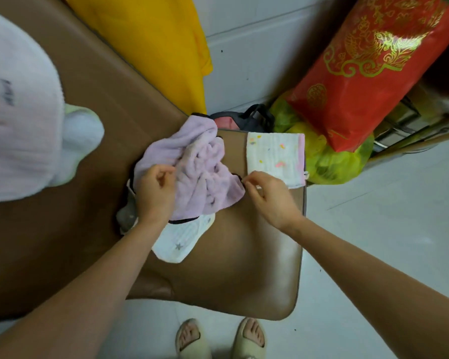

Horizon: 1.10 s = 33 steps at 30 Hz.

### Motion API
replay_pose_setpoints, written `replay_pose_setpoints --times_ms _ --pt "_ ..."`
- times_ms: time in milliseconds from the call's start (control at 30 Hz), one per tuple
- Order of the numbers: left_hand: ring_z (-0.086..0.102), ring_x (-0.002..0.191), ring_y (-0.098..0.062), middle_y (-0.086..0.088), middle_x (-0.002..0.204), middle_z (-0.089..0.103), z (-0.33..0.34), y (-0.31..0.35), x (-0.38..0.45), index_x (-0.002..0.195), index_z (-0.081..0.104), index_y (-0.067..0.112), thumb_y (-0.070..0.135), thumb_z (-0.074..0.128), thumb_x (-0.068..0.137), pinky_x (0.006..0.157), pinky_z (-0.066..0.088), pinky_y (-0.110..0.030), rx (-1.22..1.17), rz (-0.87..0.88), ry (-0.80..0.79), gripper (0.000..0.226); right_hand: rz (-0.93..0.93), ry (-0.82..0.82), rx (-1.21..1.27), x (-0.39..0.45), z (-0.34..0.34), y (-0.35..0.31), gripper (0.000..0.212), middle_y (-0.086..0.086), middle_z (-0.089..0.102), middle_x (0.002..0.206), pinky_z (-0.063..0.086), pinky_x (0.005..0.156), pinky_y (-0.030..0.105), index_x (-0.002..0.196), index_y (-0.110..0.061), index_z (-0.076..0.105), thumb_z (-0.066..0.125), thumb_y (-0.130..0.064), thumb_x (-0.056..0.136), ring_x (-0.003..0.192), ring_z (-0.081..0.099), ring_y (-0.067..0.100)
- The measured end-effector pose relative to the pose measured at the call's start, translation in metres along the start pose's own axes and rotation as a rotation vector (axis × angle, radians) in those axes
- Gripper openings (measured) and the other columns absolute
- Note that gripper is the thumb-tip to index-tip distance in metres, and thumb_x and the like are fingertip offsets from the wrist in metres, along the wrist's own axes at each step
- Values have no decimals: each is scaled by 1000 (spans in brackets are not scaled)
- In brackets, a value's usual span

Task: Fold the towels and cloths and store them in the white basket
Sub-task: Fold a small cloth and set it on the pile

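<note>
A crumpled lilac fleece towel (pixel 192 174) with a dark trim lies on the brown padded seat (pixel 239 255). My left hand (pixel 156 193) grips its left side with curled fingers. My right hand (pixel 267 195) pinches its right edge by the dark trim. Under the lilac towel lies a white cloth with grey stars (pixel 176 242), and a grey cloth (pixel 126 216) pokes out to the left. A folded white muslin cloth with coloured spots and a pink edge (pixel 275 156) lies flat at the seat's far right. No white basket is in view.
A large white plush toy (pixel 24 112) sits at the left on the brown surface. A yellow cloth (pixel 151 40) hangs behind. A red and gold bag (pixel 368 68), a yellow-green plastic bag (pixel 332 161) and a dark bag (pixel 246 120) crowd the floor at the back right. My slippered feet (pixel 218 338) stand on the white tiles.
</note>
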State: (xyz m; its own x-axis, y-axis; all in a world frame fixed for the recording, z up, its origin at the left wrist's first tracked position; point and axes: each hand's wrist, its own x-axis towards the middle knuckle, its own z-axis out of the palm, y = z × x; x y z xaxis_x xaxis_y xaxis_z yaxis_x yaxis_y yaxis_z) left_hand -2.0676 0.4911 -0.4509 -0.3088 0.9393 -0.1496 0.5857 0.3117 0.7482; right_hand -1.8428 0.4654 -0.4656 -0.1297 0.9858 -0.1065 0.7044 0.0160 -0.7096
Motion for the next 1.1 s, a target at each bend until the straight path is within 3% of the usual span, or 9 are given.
replay_pose_setpoints --times_ms 133,300,467,600,700,800,900,1000,1100 --pt "56 108 -24 -11 119 61 -26 -41 -9 118 60 4 13 58 90 80 39 -26 239 -15 -169 29 -74 -67 -30 -8 43 -29 9 4 62 92 45 69 37 94 -11 61 55 -13 88 87 56 24" --pt "39 130 -19 1 142 42 -47 -70 -18 143 38 18 35 78 75 101 40 -34 520 444 -541 81 -163 -159 -176 -17 84 -38 44 8 58 112 46 79 36 117 -11 58 67 -23 76 100 52 29" --pt "50 112 -19 0 119 53 -40 -73 -9 119 61 17 21 68 84 69 43 -32 559 551 -357 37 -139 -103 -322 -18 103 -41 62 8 56 112 41 91 40 116 -13 57 75 -40 64 103 51 32" --pt "55 91 -17 0 99 58 -35 -53 -2 97 65 7 6 59 87 72 46 -32 218 504 -336 12 13 -42 -76 -17 107 -52 58 1 55 96 34 85 31 100 -13 62 60 -59 66 91 43 17" --pt "57 75 -15 5 78 61 -44 -33 -4 87 61 9 1 53 90 66 45 -25 -71 380 -397 12 140 31 274 -17 95 -66 12 2 58 88 41 76 28 86 -12 65 67 -23 82 83 49 17" --pt "60 73 -15 2 75 63 -63 -21 -8 87 61 7 9 56 93 65 46 -28 -156 360 -460 9 235 98 507 -27 65 -82 10 5 59 83 41 69 18 88 -1 62 54 -4 91 75 49 8" --pt "56 69 -2 10 73 58 -81 -14 -16 88 61 12 18 57 94 61 37 -14 -69 447 -477 10 250 152 603 -34 29 -92 16 1 47 72 36 59 12 81 -2 49 47 -6 96 62 40 0" --pt "59 63 -16 0 72 62 -94 -1 -32 89 61 13 30 50 96 50 31 -24 315 759 -267 21 183 192 512 -44 -5 -102 21 -2 40 68 33 58 17 79 -3 43 47 -12 98 62 36 4" --pt "57 53 -16 2 63 59 -102 15 -52 83 59 17 36 41 94 38 28 -25 596 1051 -110 28 60 264 259 -63 -31 -110 19 -6 46 68 35 59 23 81 -6 46 51 -16 97 62 43 5"
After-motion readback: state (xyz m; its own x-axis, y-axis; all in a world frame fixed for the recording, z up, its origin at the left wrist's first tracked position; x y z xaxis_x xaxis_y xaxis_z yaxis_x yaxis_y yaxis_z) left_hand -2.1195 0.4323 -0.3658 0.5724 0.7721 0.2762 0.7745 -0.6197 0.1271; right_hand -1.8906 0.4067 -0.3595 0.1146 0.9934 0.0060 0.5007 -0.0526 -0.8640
